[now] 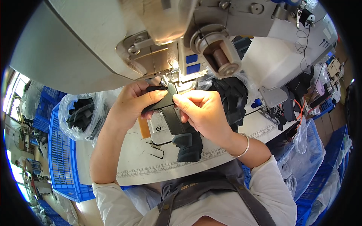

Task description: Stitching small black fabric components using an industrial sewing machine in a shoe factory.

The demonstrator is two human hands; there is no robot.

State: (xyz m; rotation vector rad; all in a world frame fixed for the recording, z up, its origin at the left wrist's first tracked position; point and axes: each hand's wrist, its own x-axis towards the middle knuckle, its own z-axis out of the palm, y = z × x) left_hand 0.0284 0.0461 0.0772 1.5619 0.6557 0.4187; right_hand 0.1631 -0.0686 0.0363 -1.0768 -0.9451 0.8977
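Both my hands hold a black stitched strap piece just below the needle area of an industrial sewing machine. My left hand grips its left part, thumb on top and fingers mostly hidden beneath. On the other side my right hand pinches the piece between thumb and fingers, close to a narrow grey-green strip on it. The lower end of the strap hangs over a metal plate. A small stack of black pieces lies on the table under my right hand.
Black pieces fill a plastic-lined blue basket at left. More black pieces are heaped right of the machine. Bent black wires lie near the ruler strip along the table's front edge. A thread spool hangs above my right hand.
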